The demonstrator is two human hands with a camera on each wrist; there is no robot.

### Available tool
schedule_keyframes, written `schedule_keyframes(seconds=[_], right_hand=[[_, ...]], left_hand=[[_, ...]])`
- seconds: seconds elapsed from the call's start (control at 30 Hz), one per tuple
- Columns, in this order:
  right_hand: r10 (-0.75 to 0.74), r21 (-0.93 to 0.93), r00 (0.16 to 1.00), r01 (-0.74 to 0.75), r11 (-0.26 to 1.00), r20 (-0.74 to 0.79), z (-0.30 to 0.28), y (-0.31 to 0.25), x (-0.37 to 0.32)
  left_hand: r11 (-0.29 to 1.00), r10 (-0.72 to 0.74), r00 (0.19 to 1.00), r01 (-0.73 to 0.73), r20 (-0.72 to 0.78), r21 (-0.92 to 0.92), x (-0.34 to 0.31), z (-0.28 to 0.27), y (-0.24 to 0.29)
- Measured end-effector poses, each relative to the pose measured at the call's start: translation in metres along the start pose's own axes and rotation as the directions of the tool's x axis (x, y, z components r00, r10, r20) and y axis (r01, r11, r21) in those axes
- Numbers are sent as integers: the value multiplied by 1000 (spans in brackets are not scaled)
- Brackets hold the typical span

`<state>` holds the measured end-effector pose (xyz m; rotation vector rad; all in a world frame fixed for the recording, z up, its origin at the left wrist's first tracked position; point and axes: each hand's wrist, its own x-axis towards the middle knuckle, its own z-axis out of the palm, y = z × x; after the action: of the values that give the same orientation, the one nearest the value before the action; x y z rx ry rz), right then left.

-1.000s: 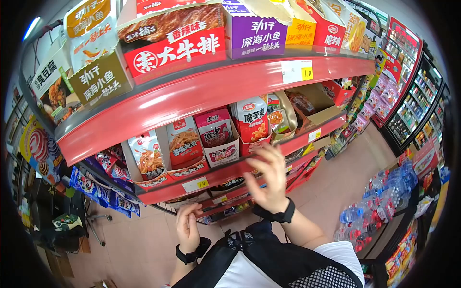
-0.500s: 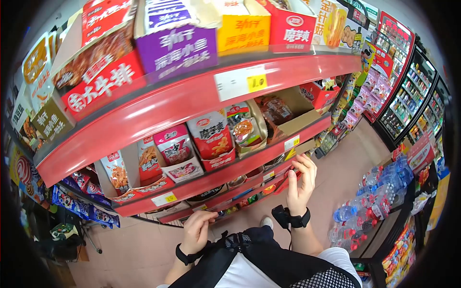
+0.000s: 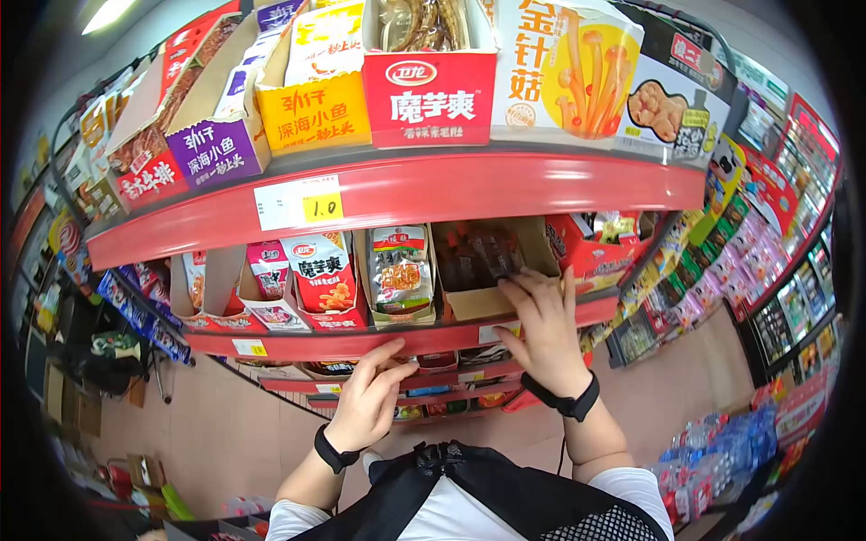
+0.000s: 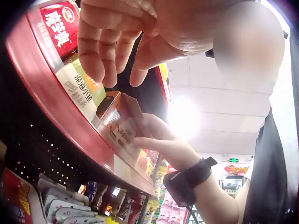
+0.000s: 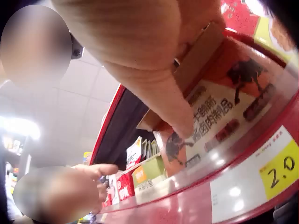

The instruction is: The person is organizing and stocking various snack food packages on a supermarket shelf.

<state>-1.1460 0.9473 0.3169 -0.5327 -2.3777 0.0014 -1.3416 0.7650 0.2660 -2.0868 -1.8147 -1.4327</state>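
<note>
My right hand (image 3: 548,334) is at the front of an open cardboard box (image 3: 478,305) on the second shelf. Its fingers reach over the box's front wall, beside dark brown packets (image 3: 483,254). In the right wrist view the thumb (image 5: 180,116) lies against the printed box front (image 5: 219,109), and the fingertips are hidden. The left wrist view also shows the right hand (image 4: 163,142) gripping that wall from both sides. Near the shelf's red front edge my left hand (image 3: 365,397) hovers with loosely bent fingers, holding nothing.
A red shelf rail (image 3: 406,194) with boxed snacks on top stands above both hands. Left of the box is a carton of silver-and-red packets (image 3: 400,270); right of it sits a red carton (image 3: 595,257). Bottled water packs (image 3: 731,451) stand on the floor at right.
The right hand has come from the air below the shelf up to the cardboard box. My left hand has risen toward the shelf edge. The view has shifted right along the shelves.
</note>
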Motion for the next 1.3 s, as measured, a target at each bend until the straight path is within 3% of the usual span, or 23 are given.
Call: schedule_keyframes(seconds=[0.17, 0.37, 0.67, 0.8, 1.1, 1.2, 1.3], right_hand=[[25, -73, 999, -28, 997, -46, 10, 2, 11], [32, -29, 993, -36, 999, -118, 16, 3, 16], [38, 14, 969, -35, 999, -243, -11, -8, 30], [16, -25, 988, -20, 999, -153, -36, -21, -1], [200, 1, 973, -201, 980, -117, -118, -49, -115], [229, 64, 949, -220, 973, -216, -142, -55, -160], [271, 42, 862, -281, 959, -427, -141, -76, -176]], left_hand=[[985, -70, 990, 88, -121, 149, 9, 6, 18], [960, -88, 994, 101, -59, 263, 22, -4, 22], [981, -74, 995, 61, 65, 182, 42, -1, 1], [987, -36, 993, 17, 112, 163, 48, -1, -6], [1000, 5, 996, -6, 92, 14, 66, 12, -5], [996, 64, 994, -58, 93, -62, 79, 29, -5], [985, 104, 986, -84, 130, -152, 91, 50, 0]])
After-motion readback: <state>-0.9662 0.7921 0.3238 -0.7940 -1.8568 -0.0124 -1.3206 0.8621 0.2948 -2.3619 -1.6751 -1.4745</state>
